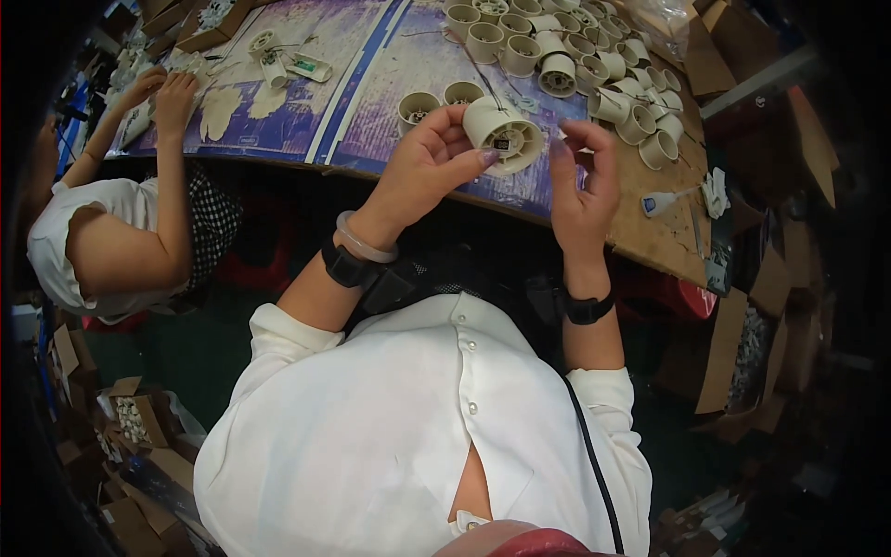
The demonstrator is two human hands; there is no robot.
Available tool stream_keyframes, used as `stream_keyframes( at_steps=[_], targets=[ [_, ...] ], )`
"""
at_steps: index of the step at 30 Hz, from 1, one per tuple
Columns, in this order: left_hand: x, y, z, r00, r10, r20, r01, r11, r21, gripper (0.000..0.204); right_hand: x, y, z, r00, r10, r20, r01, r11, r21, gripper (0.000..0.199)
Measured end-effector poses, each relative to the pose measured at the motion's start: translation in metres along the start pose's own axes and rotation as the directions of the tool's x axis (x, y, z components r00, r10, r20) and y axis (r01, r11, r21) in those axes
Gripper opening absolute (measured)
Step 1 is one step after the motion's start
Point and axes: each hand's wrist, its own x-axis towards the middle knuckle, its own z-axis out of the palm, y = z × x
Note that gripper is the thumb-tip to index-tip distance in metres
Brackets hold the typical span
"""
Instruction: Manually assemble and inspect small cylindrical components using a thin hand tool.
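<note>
My left hand (415, 174) grips a cream plastic cylindrical housing (484, 118) above the table's near edge, thumb at its rim and fingers behind it. The housing is tilted so that its ribbed end faces me, and a small black square part (502, 145) with a pale pattern sits inside. Thin dark wires rise from its far side. Just right of it, apart from it, is my right hand (585, 190), its thumb and curled forefinger parted, with nothing visible between them. Two similar cups (417, 110) stand behind my left hand.
Many more cream housings (594, 70) crowd the table's far right. A small white bottle (658, 202) lies at the right edge. A co-worker's hands (172, 97) work at the left, near a green-and-white part (309, 67). Cardboard boxes (742, 348) flank the table.
</note>
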Motion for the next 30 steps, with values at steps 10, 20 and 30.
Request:
stream_keyframes(
  at_steps=[10, 20, 30],
  targets=[
    [-0.004, 0.003, 0.006, 0.998, -0.002, 0.065, 0.003, 1.0, -0.025, 0.047, 0.012, -0.016, -0.006, 0.897, -0.429, 0.109, 0.442, 0.856, -0.266, 0.024],
    [-0.005, 0.01, 0.008, 0.993, -0.103, 0.065, 0.108, 0.991, -0.083, 0.052, 0.016, -0.019, -0.002, 0.84, -0.516, 0.169, 0.541, 0.77, -0.34, 0.029],
    [-0.001, 0.011, 0.012, 0.999, -0.045, 0.015, 0.045, 0.999, 0.002, 0.056, 0.006, -0.02, 0.006, 0.851, -0.502, 0.154, 0.523, 0.781, -0.34, 0.027]
  ],
)
